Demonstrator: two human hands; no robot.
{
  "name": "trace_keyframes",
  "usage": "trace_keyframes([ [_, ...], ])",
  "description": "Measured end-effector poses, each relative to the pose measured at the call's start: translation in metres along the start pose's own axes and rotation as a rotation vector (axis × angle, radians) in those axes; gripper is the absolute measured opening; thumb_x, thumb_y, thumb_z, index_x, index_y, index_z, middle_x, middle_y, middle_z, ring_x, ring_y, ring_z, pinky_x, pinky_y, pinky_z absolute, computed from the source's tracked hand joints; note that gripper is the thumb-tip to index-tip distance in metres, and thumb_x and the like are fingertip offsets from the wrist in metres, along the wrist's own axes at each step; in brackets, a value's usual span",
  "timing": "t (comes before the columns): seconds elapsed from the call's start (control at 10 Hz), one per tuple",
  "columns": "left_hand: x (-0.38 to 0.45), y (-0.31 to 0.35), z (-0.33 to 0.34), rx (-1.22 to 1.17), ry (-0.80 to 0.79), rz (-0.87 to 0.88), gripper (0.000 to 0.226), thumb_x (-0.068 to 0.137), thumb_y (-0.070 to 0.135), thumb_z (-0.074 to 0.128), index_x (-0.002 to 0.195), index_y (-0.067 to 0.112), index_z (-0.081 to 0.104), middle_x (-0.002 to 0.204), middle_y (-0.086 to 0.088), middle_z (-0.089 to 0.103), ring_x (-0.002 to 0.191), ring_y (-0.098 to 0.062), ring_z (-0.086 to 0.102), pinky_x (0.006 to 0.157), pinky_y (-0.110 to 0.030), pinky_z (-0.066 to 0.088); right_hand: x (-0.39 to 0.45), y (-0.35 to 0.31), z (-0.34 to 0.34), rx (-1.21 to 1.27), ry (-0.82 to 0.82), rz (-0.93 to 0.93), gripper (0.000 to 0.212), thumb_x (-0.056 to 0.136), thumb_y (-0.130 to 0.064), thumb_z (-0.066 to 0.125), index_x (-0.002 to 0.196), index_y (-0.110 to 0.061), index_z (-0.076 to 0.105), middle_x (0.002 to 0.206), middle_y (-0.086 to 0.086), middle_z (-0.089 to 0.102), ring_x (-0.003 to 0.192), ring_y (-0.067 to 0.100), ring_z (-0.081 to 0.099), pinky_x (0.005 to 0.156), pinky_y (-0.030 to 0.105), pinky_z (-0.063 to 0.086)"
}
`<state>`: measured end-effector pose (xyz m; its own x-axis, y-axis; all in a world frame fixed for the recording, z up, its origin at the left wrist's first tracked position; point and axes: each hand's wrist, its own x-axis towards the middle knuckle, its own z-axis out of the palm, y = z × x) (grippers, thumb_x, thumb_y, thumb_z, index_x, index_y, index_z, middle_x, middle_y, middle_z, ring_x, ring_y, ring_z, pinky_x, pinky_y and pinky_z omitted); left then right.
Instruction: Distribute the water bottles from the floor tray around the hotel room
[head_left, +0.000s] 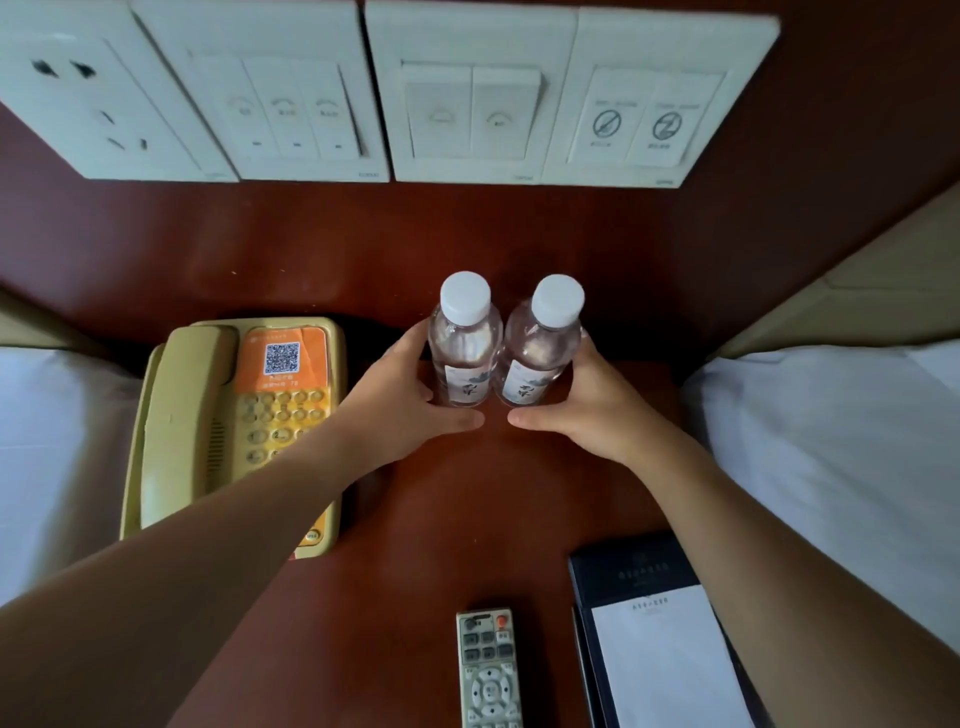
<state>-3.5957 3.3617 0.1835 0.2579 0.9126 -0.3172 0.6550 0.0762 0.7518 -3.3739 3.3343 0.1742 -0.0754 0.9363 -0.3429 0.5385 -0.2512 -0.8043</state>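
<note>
Two clear water bottles with white caps stand upright side by side on the dark red nightstand (447, 509). My left hand (410, 395) cups the left bottle (464, 353) from its left side, thumb stretched along the base in front. My right hand (582, 400) wraps the right bottle (540, 358) from its right side in the same way. The two thumbs nearly meet in front of the bottles. The bottles touch each other. No floor tray is in view.
A beige telephone (228, 426) with an orange sticker lies left of the bottles. A remote control (488, 670) and a dark folder with a notepad (660, 644) sit at the near edge. White switch panels (384, 93) line the wall behind. White bedding flanks both sides.
</note>
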Motion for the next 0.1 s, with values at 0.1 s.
trace_keyframes([
  [0.1, -0.03, 0.0173, -0.0144, -0.004, 0.106, 0.016, 0.1, 0.059, 0.049, 0.085, 0.144, 0.032, 0.035, 0.135, 0.012, 0.048, 0.098, -0.002, 0.06, 0.076, -0.016, 0.048, -0.028, -0.0237, -0.01, 0.021, 0.092, 0.036, 0.105, 0.064, -0.038, 0.087, 0.148, -0.031, 0.025, 0.145, -0.018, 0.041, 0.133, 0.001, 0.04, 0.111, 0.028, 0.034],
])
